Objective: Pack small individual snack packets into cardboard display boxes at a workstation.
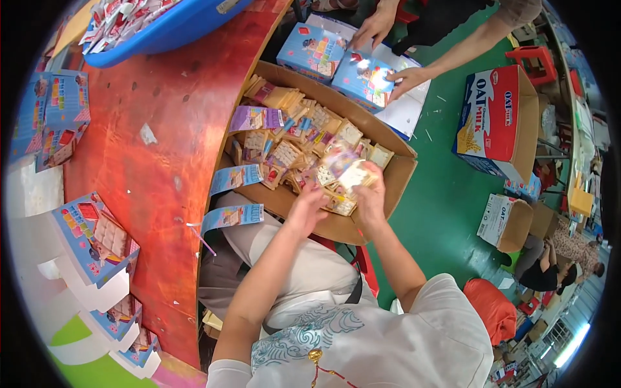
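Observation:
My right hand [370, 194] is closed around a small bundle of flat printed packets [346, 169] above an open cardboard box [394, 178] that rests on my lap. My left hand [309, 202] reaches into the same box with its fingers down among the loose packets [284, 155]; what it grips is hidden. The box is filled with several small cream and pink packets and a purple one [255, 118].
A red tabletop [162, 149] lies to my left with blue printed cartons [90, 236] and a blue tub [162, 29] of packets. Another person's hands [401, 77] handle blue cartons [362, 81] ahead. More cardboard boxes [501, 123] stand on the green floor at right.

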`<action>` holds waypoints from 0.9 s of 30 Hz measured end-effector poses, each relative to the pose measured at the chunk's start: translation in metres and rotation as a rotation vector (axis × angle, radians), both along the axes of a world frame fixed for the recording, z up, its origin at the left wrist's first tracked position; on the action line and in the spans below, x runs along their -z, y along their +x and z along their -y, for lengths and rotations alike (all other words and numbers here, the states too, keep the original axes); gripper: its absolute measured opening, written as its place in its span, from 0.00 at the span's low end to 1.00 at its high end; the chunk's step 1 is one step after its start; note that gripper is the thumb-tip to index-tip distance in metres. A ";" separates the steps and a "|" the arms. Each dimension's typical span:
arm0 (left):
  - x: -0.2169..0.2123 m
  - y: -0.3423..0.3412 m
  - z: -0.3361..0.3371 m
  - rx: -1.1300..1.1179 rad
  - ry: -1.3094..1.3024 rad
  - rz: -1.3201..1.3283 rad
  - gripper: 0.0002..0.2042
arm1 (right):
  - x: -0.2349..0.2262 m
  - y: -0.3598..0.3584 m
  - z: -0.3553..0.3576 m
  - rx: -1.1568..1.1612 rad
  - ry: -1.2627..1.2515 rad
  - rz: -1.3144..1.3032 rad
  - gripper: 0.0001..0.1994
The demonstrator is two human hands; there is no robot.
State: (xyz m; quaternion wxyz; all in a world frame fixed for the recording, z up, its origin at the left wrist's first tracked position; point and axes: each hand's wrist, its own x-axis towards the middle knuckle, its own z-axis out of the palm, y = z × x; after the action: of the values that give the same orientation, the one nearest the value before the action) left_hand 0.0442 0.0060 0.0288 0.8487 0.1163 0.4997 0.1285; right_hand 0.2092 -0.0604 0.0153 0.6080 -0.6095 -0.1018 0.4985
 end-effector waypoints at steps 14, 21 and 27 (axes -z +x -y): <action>0.035 -0.010 -0.012 -0.533 0.225 -0.112 0.22 | 0.157 0.030 -0.117 -0.078 -1.151 0.640 0.25; 0.026 -0.011 -0.014 -0.652 0.252 -0.053 0.18 | 0.139 0.042 -0.109 0.236 -0.201 0.189 0.10; 0.019 -0.019 -0.016 -0.432 0.201 -0.068 0.19 | 0.044 -0.043 -0.047 -0.336 -0.119 -0.106 0.21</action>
State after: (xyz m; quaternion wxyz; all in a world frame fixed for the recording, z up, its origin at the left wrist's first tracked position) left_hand 0.0249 0.0222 0.0100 0.7682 0.0950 0.5260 0.3523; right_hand 0.1662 -0.0136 -0.0283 0.4836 -0.5917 -0.1403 0.6295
